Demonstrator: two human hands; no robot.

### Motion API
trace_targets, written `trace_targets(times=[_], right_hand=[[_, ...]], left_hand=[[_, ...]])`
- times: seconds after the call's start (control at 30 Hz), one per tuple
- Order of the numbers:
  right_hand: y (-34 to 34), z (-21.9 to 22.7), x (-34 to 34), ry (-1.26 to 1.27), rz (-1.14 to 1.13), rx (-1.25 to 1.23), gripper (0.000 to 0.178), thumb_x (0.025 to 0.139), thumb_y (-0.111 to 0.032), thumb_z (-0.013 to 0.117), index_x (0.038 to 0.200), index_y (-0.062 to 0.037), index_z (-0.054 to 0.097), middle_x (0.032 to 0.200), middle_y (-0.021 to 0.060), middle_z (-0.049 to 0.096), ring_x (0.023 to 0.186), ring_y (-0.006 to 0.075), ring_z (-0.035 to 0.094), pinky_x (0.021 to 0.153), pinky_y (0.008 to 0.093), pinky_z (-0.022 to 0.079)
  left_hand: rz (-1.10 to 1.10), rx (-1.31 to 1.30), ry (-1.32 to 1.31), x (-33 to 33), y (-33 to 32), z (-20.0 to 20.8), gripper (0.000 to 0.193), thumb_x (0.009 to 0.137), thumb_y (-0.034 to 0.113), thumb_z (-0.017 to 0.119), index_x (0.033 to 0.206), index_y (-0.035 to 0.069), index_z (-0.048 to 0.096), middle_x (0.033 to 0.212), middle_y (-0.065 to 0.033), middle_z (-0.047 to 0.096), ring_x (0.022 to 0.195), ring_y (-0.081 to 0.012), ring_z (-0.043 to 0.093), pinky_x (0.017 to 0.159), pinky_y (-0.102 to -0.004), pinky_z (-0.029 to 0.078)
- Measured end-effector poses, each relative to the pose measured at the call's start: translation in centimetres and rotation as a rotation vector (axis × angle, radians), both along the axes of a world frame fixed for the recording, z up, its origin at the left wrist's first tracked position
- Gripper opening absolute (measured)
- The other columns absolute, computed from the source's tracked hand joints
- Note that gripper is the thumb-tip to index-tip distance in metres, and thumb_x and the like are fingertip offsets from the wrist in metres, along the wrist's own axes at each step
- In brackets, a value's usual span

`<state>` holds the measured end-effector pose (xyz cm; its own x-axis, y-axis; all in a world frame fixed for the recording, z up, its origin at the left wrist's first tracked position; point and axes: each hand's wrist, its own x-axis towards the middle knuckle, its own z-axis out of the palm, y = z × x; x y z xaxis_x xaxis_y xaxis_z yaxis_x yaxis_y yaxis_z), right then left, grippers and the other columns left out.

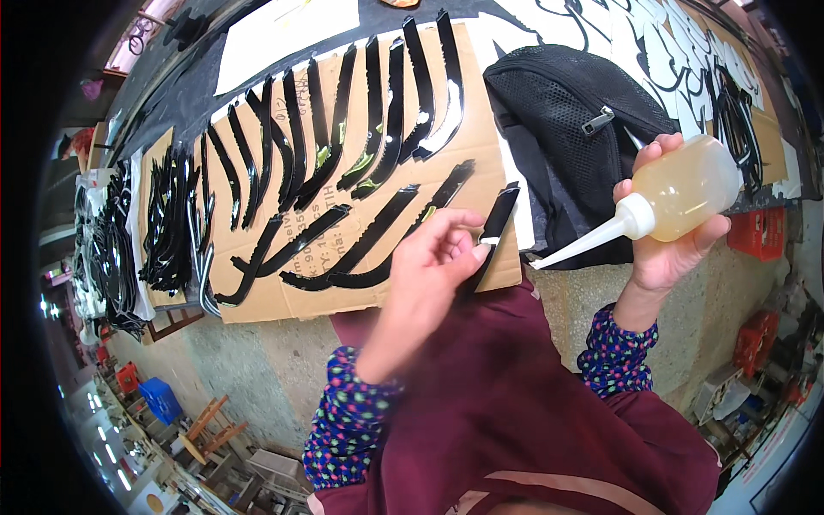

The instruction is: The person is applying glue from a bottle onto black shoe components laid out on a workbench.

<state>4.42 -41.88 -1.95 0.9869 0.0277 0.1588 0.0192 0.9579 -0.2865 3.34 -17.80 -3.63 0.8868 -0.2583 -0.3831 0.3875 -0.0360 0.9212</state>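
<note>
Gripping one black strip (496, 225) at the cardboard sheet's (257, 300) right edge, left hand (433, 257); right hand (674, 245) clasps one squeeze bottle (682, 190).

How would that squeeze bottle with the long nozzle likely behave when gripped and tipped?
The squeeze bottle looks like soft translucent plastic, so it probably dents under the right hand. It looks mostly full of pale liquid, so likely fairly heavy. Its round body might roll if laid down.

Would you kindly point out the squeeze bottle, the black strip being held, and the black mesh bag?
squeeze bottle (687, 184), head view, translucent body.
black strip (498, 215), head view, upper half.
black mesh bag (558, 103), head view, mesh top.
</note>
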Motion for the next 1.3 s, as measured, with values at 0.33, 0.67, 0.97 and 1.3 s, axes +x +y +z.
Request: trace_targets(times=[0.33,0.67,0.97,1.3], right_hand=[[0.1,0.1,0.0,-0.005,0.007,0.0,0.073,0.063,-0.015,0.074,0.125,-0.0139,0.035,0.127,0.0089,0.029,0.121,0.0254,0.025,0.095,0.0522,0.024],[0.0,-0.8,0.4,-0.12,0.006,-0.029,0.079,0.065,-0.026,0.073,0.127,-0.0091,0.028,0.128,0.013,0.031,0.121,0.0301,0.028,0.092,0.0561,0.029],[-0.1,-0.9,0.3,-0.096,-0.001,-0.034,0.079,0.065,-0.025,0.073,0.128,-0.0099,0.028,0.128,0.0131,0.031,0.121,0.0313,0.028,0.092,0.0565,0.029],[1.8,0.3,0.0,0.018,0.077,-0.037,0.073,0.064,-0.014,0.074,0.125,-0.0124,0.034,0.127,0.0098,0.029,0.121,0.0259,0.025,0.095,0.0537,0.024]], left_hand=[[0.021,0.014,-0.075,-1.1,2.7,1.3,0.02,0.077,0.0,0.056,0.096,0.003,0.053,0.067,0.0056,0.039,0.06,-0.0024,0.035,0.054,-0.0158,0.031],[0.039,0.105,-0.098,-1.5,2.5,1.6,0.02,0.078,-0.002,0.054,0.097,0.004,0.053,0.069,0.0039,0.038,0.06,-0.0031,0.035,0.054,-0.0159,0.032],[0.027,0.133,-0.115,-1.8,2.9,1.4,0.02,0.079,-0.002,0.053,0.098,0.005,0.053,0.071,0.0043,0.04,0.063,-0.0018,0.038,0.055,-0.0152,0.032],[-0.088,0.081,0.123,-1.8,5.4,4.3,0.016,0.086,0.007,0.047,0.099,0.002,0.054,0.072,0.005,0.044,0.064,-0.0029,0.037,0.058,-0.016,0.032]])
